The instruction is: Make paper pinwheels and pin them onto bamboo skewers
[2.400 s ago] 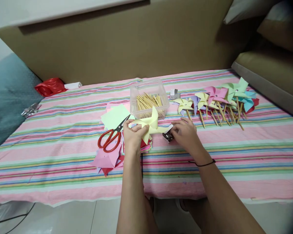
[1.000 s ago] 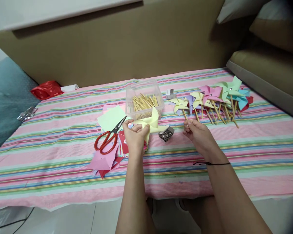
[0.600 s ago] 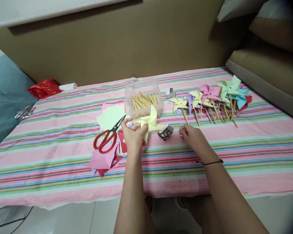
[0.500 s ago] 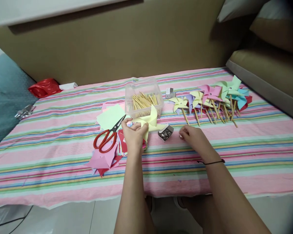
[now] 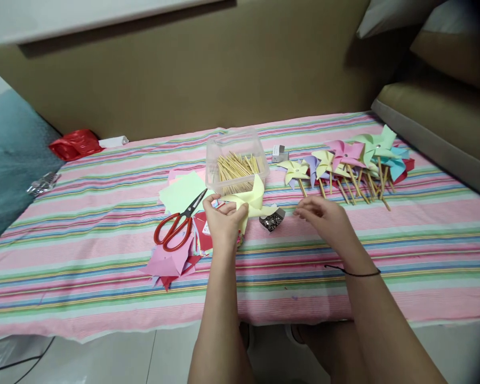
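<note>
So, head cam view: the left hand (image 5: 223, 221) is pinching a pale yellow paper pinwheel (image 5: 255, 204) between thumb and fingers, up off the striped cloth (image 5: 284, 288). It's right in front of the clear plastic box (image 5: 213, 165), which has a load of wooden sticks (image 5: 237, 166) in it. The right hand (image 5: 327, 217) has its thumb and index fingertips pressed together, but honestly I can't tell if there's anything tiny between them. There's a thin dark cord (image 5: 362, 274) round that wrist.

Between the two hands sits a small open box of shiny metal bits (image 5: 271, 222), just beside one yellow blade. Red-handled scissors (image 5: 187, 213) lie left of the left hand, tips by the light green paper (image 5: 187, 189), handles near some pink paper (image 5: 168, 261). A little grey box (image 5: 280, 155) is right of the plastic one, and further right there's a whole bunch of coloured pinwheels on sticks (image 5: 347, 154) lying in a row. Far left: a red plastic bag (image 5: 76, 145).
</note>
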Action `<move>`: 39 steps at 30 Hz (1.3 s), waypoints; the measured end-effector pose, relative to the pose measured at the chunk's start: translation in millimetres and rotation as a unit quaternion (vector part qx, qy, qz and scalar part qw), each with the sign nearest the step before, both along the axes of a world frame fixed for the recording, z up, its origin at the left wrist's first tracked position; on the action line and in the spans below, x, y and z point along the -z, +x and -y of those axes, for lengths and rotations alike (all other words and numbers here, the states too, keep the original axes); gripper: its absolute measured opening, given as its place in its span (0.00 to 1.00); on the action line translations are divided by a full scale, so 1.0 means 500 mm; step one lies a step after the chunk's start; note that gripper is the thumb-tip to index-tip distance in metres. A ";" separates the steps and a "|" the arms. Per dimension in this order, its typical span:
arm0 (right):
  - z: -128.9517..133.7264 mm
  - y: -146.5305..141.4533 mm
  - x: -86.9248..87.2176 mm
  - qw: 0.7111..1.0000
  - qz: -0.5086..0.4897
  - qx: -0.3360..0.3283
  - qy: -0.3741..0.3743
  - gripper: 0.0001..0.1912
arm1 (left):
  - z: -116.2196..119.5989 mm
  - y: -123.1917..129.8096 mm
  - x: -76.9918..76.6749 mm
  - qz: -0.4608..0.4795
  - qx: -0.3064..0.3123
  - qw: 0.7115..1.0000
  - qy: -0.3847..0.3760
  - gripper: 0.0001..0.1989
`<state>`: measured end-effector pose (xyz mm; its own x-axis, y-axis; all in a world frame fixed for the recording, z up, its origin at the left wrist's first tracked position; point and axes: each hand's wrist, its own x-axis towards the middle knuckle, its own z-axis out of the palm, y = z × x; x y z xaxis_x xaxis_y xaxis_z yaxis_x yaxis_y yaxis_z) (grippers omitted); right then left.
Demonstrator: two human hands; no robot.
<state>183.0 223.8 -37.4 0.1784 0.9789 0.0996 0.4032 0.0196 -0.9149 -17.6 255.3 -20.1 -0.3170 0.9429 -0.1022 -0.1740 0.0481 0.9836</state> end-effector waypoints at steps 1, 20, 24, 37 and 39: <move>0.003 -0.010 -0.014 0.997 -0.068 -0.002 0.034 0.02 | 0.002 0.003 -0.002 -0.002 0.003 1.000 -0.002 0.32; 0.002 -0.122 -0.024 0.974 -0.142 0.032 0.176 0.04 | 0.024 0.029 -0.025 0.046 0.129 0.988 0.076 0.31; 0.005 -0.123 -0.029 0.974 -0.119 0.035 0.191 0.05 | 0.026 0.030 -0.025 0.048 0.135 0.985 0.092 0.30; 0.006 -0.122 -0.036 0.978 -0.086 0.025 0.189 0.05 | 0.028 0.029 -0.027 0.031 0.135 0.986 0.097 0.30; 0.007 -0.122 -0.037 0.978 -0.084 0.023 0.188 0.05 | 0.029 0.029 -0.029 0.024 0.135 0.986 0.095 0.30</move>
<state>122.2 220.2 -18.8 0.2672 0.8689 0.4167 0.2555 0.3530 -0.9000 -2.9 240.6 -5.8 -0.0500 0.9958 0.0766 -0.2265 -0.0860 0.9702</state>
